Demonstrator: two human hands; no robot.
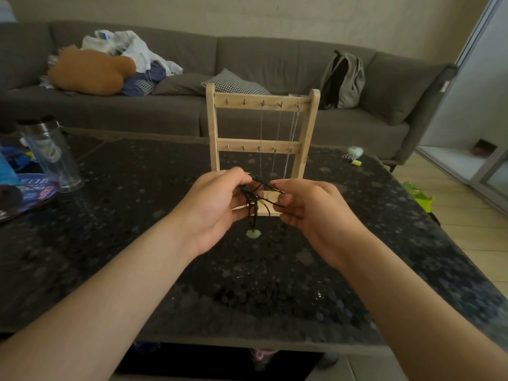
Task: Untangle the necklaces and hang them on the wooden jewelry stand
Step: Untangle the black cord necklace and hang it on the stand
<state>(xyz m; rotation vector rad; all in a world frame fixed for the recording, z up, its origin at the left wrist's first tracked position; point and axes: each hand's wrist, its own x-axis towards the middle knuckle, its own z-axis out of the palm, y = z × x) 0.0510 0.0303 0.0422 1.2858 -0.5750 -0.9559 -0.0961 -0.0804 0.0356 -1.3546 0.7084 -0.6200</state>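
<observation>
A wooden jewelry stand (261, 145) stands upright on the dark table, with two rows of small hooks. Thin silver chains (279, 138) hang from the right-hand hooks of its top bar. In front of the stand I hold a tangled black cord necklace (254, 198) between both hands. My left hand (213, 209) pinches the cord's left side and my right hand (309, 211) pinches its right side. A pale round pendant (253, 233) dangles from the cord just above the tabletop. The stand's base is partly hidden behind my hands.
The dark speckled table (247, 292) carries a clear glass bottle (50, 155) and magazines at the left, and small white and yellow items (353, 155) at the far right. Behind it stands a grey sofa (247, 78) with clothes, cushions and a backpack.
</observation>
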